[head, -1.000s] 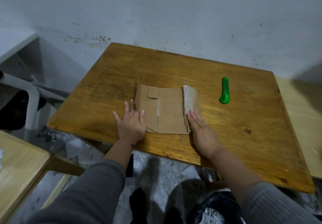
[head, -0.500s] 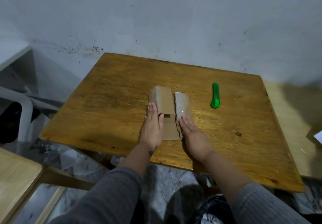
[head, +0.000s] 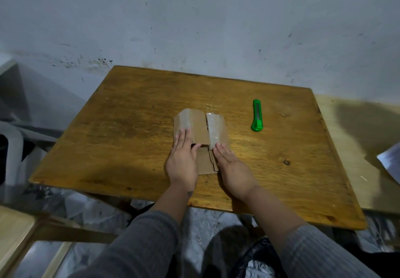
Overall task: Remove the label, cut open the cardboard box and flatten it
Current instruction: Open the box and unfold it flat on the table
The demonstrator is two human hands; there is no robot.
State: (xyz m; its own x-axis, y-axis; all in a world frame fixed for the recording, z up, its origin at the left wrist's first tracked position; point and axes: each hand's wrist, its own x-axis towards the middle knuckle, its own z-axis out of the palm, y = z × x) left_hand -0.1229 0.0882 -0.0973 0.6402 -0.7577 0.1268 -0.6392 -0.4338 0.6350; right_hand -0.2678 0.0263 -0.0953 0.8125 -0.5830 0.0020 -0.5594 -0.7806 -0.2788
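Observation:
The cut-open brown cardboard box (head: 200,129) lies flat on the wooden table (head: 134,113), its two side flaps folded in over the middle. Shiny clear tape runs along both flaps. My left hand (head: 183,161) lies palm down on the left flap, fingers straight and close together. Beside it, my right hand (head: 232,169) rests flat on the box's right edge, fingertips on the taped right flap. Neither hand grips anything. A green utility knife (head: 257,115) lies on the table to the right of the box, apart from both hands.
A grey, stained wall (head: 194,29) runs directly behind the table. A lighter wooden surface (head: 355,148) adjoins on the right with a sheet of paper (head: 391,163) at its edge. A pale chair (head: 13,143) stands at the left. Crumpled plastic (head: 86,210) covers the floor.
My left hand folded the wide left panel of the cardboard over to the right, so the box went from spread out to narrow. Both hands now press on it. The knife stayed put.

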